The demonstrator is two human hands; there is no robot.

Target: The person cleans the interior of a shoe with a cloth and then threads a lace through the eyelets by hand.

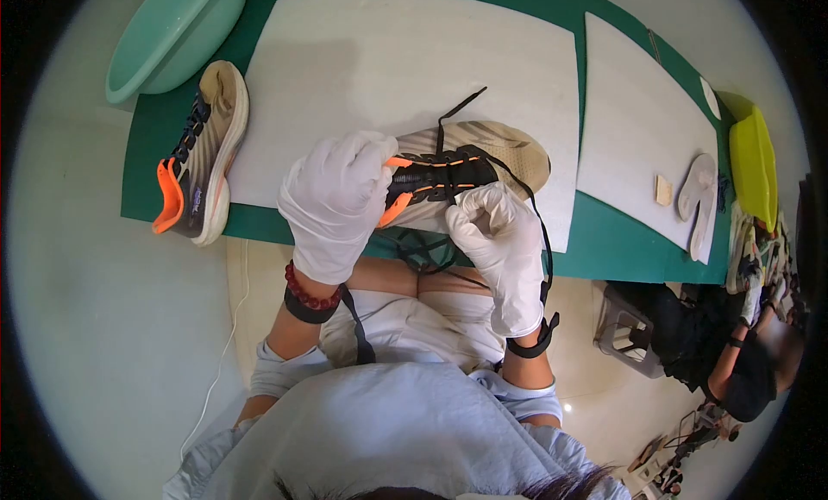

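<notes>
A beige sneaker with a black lacing area and orange collar lies on the white board, toe to the right. My left hand, in a white glove, is closed at the collar end and hides the heel. Over the near side of the laces, my right hand, also gloved, has its fingers pinched together on the black shoelace. One loose lace end sticks out past the far side of the shoe. Another length of lace loops around the right of my right hand.
A second sneaker rests at the board's left edge, below a mint-green basin. On the right board lie insoles and a small tan block. A yellow basin and another person are further right.
</notes>
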